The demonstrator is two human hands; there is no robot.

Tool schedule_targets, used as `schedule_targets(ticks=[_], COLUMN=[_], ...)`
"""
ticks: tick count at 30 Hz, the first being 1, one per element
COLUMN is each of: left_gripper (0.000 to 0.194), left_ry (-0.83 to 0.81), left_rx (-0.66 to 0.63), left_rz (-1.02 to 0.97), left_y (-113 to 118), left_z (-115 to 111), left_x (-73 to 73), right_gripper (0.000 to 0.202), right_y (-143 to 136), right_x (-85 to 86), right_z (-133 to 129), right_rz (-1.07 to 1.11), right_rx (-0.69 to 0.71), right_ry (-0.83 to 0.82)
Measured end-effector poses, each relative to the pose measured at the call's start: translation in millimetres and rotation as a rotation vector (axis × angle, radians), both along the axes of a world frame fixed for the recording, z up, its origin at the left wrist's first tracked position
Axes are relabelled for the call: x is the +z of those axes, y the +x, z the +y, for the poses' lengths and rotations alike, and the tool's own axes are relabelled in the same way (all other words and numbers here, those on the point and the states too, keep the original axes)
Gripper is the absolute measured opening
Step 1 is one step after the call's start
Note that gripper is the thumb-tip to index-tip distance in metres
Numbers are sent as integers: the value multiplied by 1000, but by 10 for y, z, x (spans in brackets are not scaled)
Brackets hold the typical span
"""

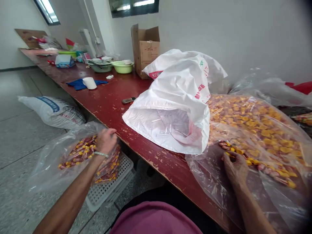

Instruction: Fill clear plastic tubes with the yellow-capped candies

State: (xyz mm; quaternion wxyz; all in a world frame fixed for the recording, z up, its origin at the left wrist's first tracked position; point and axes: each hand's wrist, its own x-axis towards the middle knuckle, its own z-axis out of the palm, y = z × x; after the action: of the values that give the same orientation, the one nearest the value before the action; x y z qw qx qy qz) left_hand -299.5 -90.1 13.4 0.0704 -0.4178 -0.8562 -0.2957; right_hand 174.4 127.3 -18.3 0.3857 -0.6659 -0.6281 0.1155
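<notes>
My left hand (106, 142), a bracelet at its wrist, is over an open clear plastic bag (45, 172) at the table's left edge. Its slightly blurred fingers look loosely apart, with nothing visible in them. In that bag lie many small red tubes with yellow caps (81, 151). On the right, my right hand (236, 167) has its fingers closed on a small yellow-capped piece (230, 154) at the mouth of a large clear bag (207, 165). Yellow-capped pieces (270, 126) fill this bag, and a row of them lies by the fingers.
An open white woven sack (170, 87) with clear plastic tubes (168, 128) inside lies on the red table (151, 156). Behind are a cardboard box (148, 53), green basins (123, 67), a white mug (89, 83) and a phone (128, 100). A perforated crate (97, 196) supports the left bag.
</notes>
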Motion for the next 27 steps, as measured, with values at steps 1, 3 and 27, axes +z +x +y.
schedule_targets(ticks=[1, 3, 27], left_gripper=[22, 23, 34], left_ry=[35, 32, 36], left_rx=[-116, -396, -686], left_rz=[63, 123, -780], left_y=[239, 723, 926], left_z=[204, 611, 1011], left_x=[44, 115, 205], right_gripper=[45, 44, 39], right_y=[-1, 2, 56], right_x=[2, 9, 30], right_z=[-3, -11, -34], right_rz=[14, 43, 276], right_rx=[-10, -4, -17], right_ry=[-8, -16, -18])
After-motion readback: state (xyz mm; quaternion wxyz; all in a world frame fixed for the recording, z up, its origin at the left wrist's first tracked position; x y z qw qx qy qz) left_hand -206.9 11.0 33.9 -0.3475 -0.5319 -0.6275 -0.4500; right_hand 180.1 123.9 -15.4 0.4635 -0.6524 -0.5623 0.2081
